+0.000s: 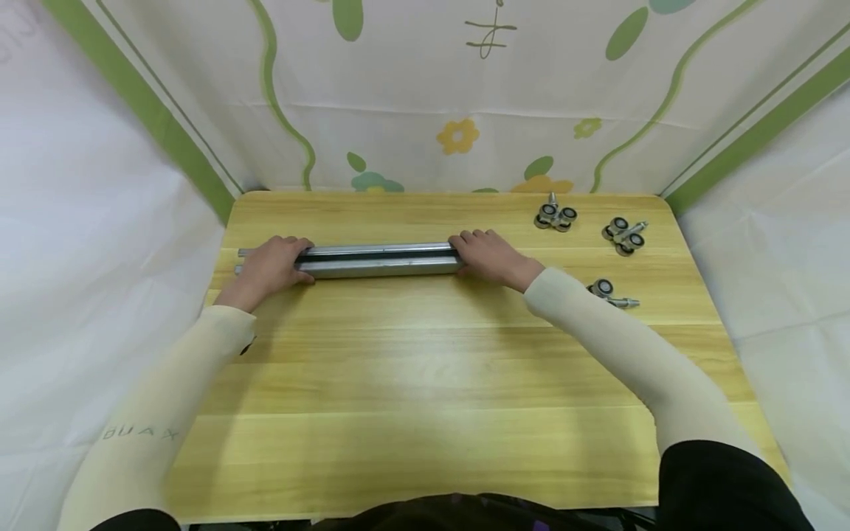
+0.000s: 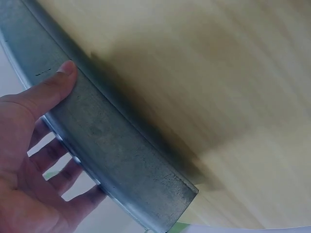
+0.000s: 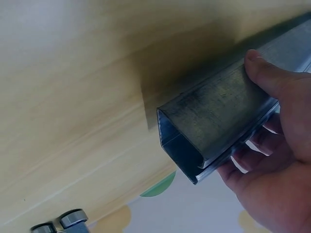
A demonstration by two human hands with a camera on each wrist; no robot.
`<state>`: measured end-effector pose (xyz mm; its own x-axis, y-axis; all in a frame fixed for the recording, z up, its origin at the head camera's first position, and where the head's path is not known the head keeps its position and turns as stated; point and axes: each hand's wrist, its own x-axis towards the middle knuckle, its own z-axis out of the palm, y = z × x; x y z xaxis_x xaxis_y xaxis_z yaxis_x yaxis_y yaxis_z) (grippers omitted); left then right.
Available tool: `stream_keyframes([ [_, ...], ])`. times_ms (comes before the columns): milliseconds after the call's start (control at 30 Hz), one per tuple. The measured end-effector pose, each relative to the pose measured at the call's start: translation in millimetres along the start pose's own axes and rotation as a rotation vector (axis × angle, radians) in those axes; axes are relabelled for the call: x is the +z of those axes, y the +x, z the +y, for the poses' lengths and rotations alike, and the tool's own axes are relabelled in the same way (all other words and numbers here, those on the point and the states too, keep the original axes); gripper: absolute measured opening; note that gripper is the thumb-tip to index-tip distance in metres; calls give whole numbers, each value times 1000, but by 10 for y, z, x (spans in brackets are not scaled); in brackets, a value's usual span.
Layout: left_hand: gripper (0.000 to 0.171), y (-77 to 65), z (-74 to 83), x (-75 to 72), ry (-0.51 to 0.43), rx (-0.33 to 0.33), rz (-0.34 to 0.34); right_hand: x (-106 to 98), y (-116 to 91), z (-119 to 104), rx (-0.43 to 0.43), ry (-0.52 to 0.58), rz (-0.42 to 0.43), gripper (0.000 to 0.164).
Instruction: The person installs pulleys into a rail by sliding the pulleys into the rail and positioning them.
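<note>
A grey metal C-channel rail [image 1: 385, 270] lies crosswise toward the back of the wooden table, its dark lengthwise slot facing up in the head view. My left hand [image 1: 271, 267] grips it near the left end, thumb on the near side wall and fingers over the far side. Near the other end, my right hand [image 1: 490, 258] holds it the same way. The right wrist view shows the hollow end of the rail [image 3: 214, 116] sticking out past that hand. In the left wrist view the rail's left end [image 2: 160, 189] extends beyond the fingers.
Three metal roller trolleys with threaded bolts stand on the right: one trolley [image 1: 555, 215] at the back edge, another trolley [image 1: 624, 236] farther right, and a third trolley [image 1: 603, 289] partly behind my right sleeve. White printed cloth [image 1: 398, 140] walls the table [image 1: 425, 383] at back and sides.
</note>
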<state>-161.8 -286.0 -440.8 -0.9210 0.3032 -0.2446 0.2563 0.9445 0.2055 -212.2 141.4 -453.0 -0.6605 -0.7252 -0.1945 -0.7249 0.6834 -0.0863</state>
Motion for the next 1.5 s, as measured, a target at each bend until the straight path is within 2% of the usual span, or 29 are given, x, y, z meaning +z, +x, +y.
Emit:
stream_keyframes([
  [367,70,-214,138,128,40,43,20,113,-336,-130,-41,7,51,65],
  [567,70,-308,184,180,45,60,30,168,-465,-196,-59,-11,84,65],
  [767,70,-386,237,205,53,60,32,201,-556,-260,-57,-20,83,65],
  [1067,67,-484,256,274,58,85,55,220,-622,-341,-84,-9,87,64],
  [1500,69,-527,275,299,66,84,81,254,-623,-345,-70,2,104,66],
])
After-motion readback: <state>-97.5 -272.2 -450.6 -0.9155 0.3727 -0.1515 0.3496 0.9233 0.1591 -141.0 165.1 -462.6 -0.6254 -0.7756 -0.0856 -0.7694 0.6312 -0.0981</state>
